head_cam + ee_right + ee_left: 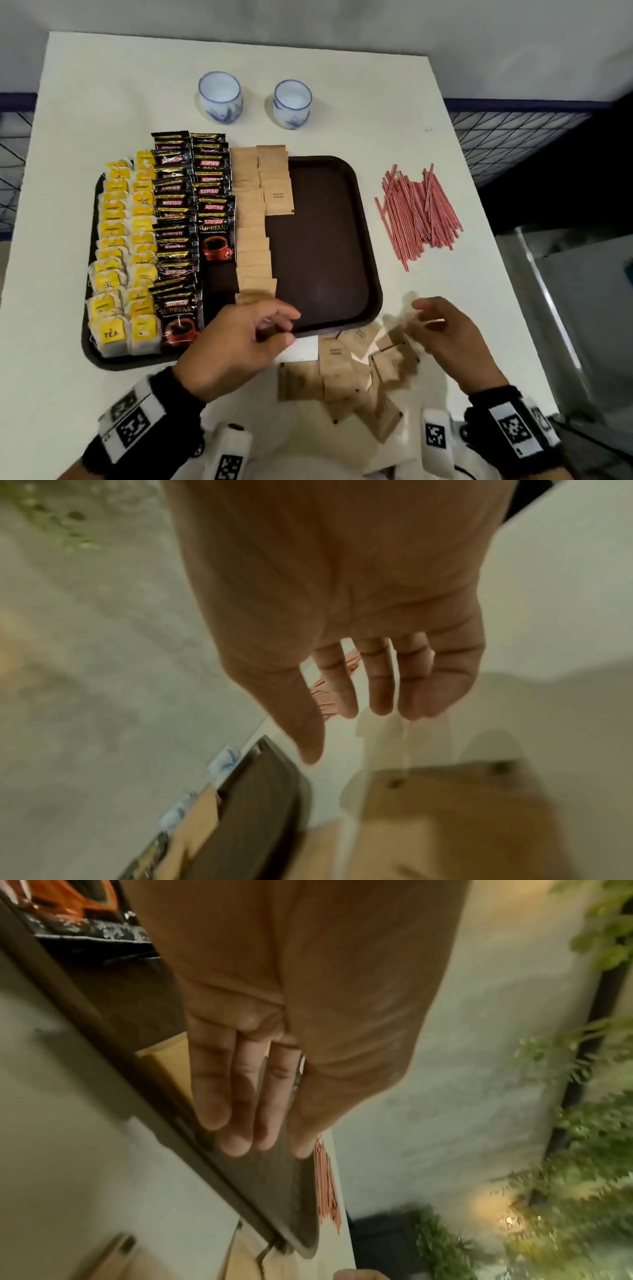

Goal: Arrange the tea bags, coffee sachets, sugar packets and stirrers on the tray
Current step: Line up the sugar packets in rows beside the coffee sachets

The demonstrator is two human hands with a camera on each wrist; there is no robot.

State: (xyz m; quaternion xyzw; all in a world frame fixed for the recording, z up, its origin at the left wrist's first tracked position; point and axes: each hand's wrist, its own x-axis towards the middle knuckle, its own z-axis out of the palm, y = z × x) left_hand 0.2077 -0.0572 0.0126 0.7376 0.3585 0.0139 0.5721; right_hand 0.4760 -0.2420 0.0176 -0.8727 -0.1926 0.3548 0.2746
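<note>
Blurring hides the right hand [442, 337] fingers' hold; left hand [236, 346] fingers relaxed.

A white bench [102, 85] carries a dark brown tray [325, 222], two blue-and-white cups [221, 97] beyond it, a loose heap of red-striped stirrers [419, 212] to its right, and scattered brown sugar packets [342, 370] at the near edge.
</note>
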